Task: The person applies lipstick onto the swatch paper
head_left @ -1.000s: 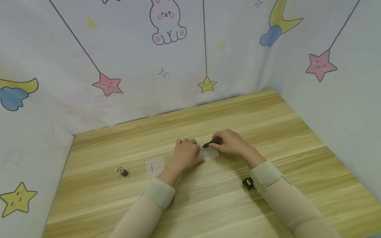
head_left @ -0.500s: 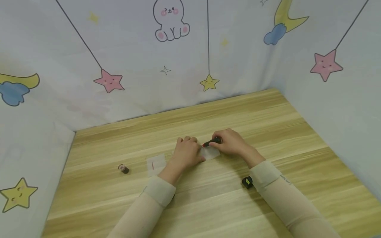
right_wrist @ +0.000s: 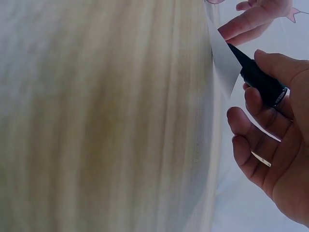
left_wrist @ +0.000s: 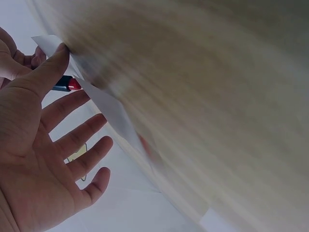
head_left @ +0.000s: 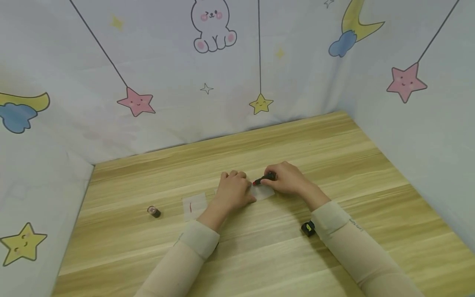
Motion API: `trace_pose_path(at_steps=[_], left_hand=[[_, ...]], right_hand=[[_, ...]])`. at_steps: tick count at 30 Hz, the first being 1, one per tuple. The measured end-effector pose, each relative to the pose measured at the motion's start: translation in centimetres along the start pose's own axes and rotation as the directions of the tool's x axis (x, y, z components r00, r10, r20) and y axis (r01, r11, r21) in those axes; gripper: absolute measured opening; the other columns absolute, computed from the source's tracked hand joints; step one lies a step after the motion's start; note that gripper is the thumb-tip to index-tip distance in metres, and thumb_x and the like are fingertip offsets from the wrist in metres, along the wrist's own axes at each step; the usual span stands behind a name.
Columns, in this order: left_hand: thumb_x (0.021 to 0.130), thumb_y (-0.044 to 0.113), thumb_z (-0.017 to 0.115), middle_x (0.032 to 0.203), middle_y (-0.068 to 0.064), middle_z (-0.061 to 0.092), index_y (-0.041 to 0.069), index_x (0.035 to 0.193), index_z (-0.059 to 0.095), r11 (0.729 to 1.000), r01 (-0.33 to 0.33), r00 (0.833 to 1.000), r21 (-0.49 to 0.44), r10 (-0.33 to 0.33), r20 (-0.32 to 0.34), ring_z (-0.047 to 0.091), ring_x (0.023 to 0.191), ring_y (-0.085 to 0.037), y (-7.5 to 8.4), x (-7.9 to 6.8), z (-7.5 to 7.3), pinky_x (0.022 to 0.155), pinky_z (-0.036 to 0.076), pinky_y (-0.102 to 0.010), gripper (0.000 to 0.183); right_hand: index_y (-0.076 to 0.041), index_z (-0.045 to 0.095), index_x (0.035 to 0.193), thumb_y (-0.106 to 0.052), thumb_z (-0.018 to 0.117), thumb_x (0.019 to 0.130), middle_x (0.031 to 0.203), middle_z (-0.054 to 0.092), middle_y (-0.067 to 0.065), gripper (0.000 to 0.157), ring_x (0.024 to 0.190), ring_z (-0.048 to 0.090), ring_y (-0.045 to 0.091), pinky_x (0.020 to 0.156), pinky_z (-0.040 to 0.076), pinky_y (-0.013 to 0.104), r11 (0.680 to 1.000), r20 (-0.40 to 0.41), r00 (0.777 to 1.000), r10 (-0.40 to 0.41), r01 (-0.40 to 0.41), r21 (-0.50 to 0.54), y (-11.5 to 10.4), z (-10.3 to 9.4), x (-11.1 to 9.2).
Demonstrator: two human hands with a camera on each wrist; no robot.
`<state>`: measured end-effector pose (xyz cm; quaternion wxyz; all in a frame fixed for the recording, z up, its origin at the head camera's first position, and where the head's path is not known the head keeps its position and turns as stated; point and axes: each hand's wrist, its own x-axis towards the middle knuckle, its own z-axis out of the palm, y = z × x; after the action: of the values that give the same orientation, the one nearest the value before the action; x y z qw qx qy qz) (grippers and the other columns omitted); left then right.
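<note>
The right sleeve (head_left: 329, 218) partly hides a black object (head_left: 307, 229); the head view's upper edge crops the rabbit print (head_left: 213, 29); whether the pen (head_left: 264, 179) touches the paper (head_left: 263, 192) is indiscernible.

No word or brand can be made out. On the white paper piece (head_left: 200, 201) beside the left sleeve (head_left: 178, 260), a single red stroke (head_left: 191, 207) is seen; whether it is a 1 or a plain line cannot be told. Small markings (head_left: 356, 224) are borne by the right sleeve (head_left: 365, 251), too small to be read.

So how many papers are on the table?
At least 2: left paper, with a red stroke; right paper, by the marker's tip. A white edge beside the left hand may be another, mostly hidden.
</note>
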<state>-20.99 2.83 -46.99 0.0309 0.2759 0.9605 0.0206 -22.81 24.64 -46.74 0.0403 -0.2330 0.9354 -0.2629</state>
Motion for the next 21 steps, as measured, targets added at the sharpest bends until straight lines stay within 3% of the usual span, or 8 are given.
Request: trace_pose_path(at_steps=[9, 21], left_hand=[[0.083, 0.056, 0.078, 0.136, -0.003, 0.062, 0.02, 0.12, 0.075, 1.0, 0.003, 1.0, -0.005, -0.003, 0.006, 0.052, 0.127, -0.03, 0.07, 0.05, -0.01, 0.102, 0.038, -0.052, 0.052], [0.084, 0.058, 0.076, 0.136, -0.003, 0.061, 0.02, 0.122, 0.075, 1.0, 0.008, 0.999, 0.016, -0.008, 0.034, 0.052, 0.127, -0.03, 0.14, 0.26, -0.21, 0.102, 0.038, -0.053, 0.054]], right_hand=[[-0.011, 0.075, 0.096, -0.034, 0.074, 0.094, 0.07, 0.062, -0.007, 0.024, 0.056, 0.045, 0.011, 0.055, 0.039, 0.029, 1.0, 0.033, 0.999, -0.015, 0.014, 0.028, 0.29, -0.12, -0.35], [-0.014, 0.075, 0.089, -0.033, 0.077, 0.092, 0.071, 0.062, -0.008, 0.019, 0.059, 0.047, 0.01, 0.059, 0.042, 0.028, 0.997, 0.108, 0.993, -0.05, 0.043, 0.065, 0.73, -0.32, -0.62]])
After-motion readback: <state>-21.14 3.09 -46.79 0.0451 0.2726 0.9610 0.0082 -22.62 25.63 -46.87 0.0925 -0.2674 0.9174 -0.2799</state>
